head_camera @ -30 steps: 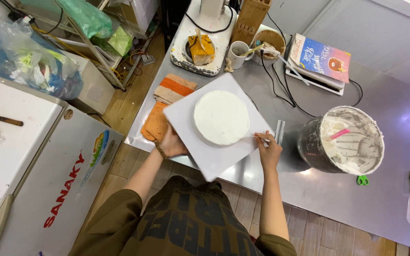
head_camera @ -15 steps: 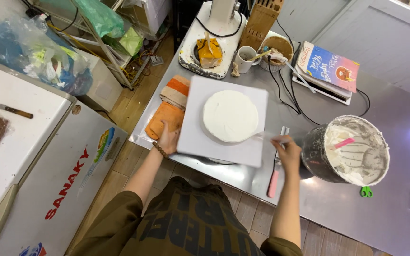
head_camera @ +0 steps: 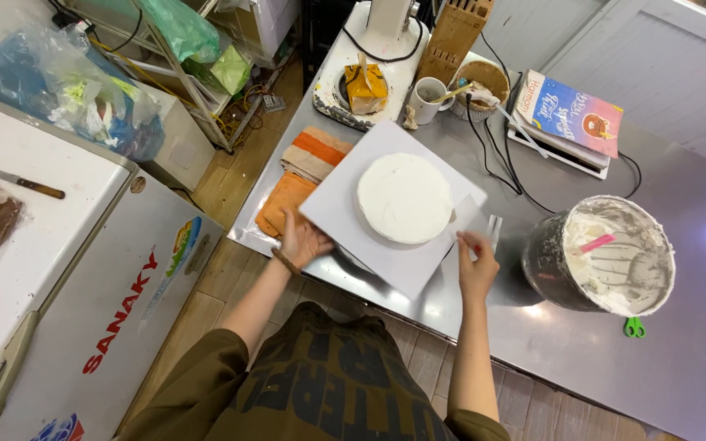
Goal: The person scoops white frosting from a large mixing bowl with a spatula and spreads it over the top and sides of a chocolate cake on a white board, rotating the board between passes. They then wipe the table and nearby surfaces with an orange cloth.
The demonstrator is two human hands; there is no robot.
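From the head camera I see the square white board [head_camera: 345, 216] overhanging the steel counter [head_camera: 696, 245] edge, the frosted cake [head_camera: 404, 198] centred on it. My left hand [head_camera: 302, 239] grips the board's corner; my right hand [head_camera: 477, 263] pinches a scraper [head_camera: 469, 219] against the cake's side (frosting bowl [head_camera: 606, 253] just beside).

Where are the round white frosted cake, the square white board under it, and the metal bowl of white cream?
round white frosted cake [head_camera: 404, 198], head view, centre of its flat top.
square white board [head_camera: 338, 214], head view, bare left part beside the cake.
metal bowl of white cream [head_camera: 546, 260], head view, outer left wall.
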